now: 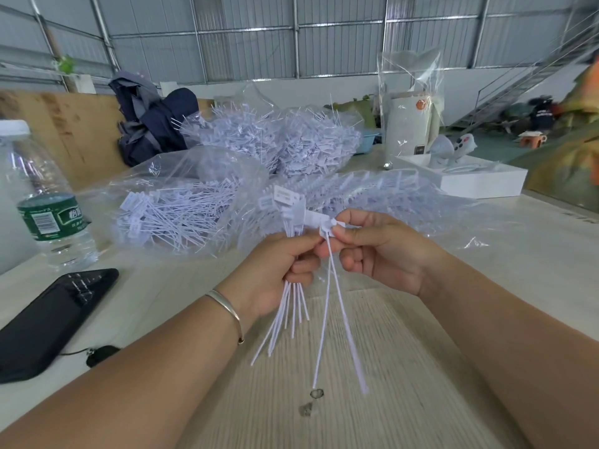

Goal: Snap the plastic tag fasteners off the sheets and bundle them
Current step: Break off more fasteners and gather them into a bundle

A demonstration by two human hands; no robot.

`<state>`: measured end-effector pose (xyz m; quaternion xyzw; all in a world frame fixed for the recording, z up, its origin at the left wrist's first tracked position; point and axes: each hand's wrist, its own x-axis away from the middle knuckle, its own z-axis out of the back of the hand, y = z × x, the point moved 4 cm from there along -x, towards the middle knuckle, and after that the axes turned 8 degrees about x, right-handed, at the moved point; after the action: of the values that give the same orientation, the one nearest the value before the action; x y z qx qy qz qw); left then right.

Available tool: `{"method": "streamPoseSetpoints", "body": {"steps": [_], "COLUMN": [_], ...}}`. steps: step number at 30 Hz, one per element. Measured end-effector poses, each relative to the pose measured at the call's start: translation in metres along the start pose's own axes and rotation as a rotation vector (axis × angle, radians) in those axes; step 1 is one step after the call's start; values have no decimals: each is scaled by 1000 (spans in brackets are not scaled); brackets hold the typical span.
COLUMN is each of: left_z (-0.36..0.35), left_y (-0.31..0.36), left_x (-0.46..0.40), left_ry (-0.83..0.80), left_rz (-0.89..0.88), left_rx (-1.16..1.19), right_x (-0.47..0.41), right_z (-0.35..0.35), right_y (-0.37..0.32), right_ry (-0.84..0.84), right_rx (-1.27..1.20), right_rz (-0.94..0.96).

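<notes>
Fasteners (pixel 293 299) are hanging in a loose bunch from the left hand (pixel 278 270), whose grip is curling round their thin stems just under the flat heads. The right hand (pixel 376 251) is pinching one fastener's head (pixel 325 230) between thumb and forefinger, its two long tails (pixel 340 319) dangling toward the worktop (pixel 389 400). These pieces are looking very light, thin and springy; the stems are probably bending easily and slipping through a slack hold. Holding at the stiffer head, close to the joint, is likely giving the cleanest snap. More sheets (pixel 356 189) are lying in clear bags (pixel 181 215) just beyond the hands, between a bottle (pixel 45 202) and a white box (pixel 479 179).
</notes>
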<state>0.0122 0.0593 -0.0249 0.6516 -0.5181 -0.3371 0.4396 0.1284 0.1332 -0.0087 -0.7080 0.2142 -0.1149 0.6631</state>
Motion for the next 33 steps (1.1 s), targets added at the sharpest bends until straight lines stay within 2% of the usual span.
{"method": "streamPoseSetpoints", "body": {"steps": [5, 10, 16, 20, 26, 30, 33], "left_z": [-6, 0, 9, 10, 9, 7, 2], "left_y": [-2, 5, 12, 10, 10, 4, 0], "left_x": [-1, -3, -1, -2, -2, -2, 0], "left_ry": [-39, 3, 36, 71, 102, 107, 22], "left_rz": [49, 97, 39, -2, 12, 52, 85], "left_rx": [73, 150, 84, 2, 39, 26, 3], "right_x": [0, -1, 0, -1, -3, -3, -3], "right_z": [-1, 7, 14, 14, 15, 13, 12], "right_y": [0, -3, -7, -6, -5, -3, -5], "right_ry": [-20, 97, 224, 253, 262, 242, 305], "right_rx": [-34, -27, -60, -16, -17, 64, 196], "right_rz": [2, 23, 59, 66, 52, 59, 114]}}
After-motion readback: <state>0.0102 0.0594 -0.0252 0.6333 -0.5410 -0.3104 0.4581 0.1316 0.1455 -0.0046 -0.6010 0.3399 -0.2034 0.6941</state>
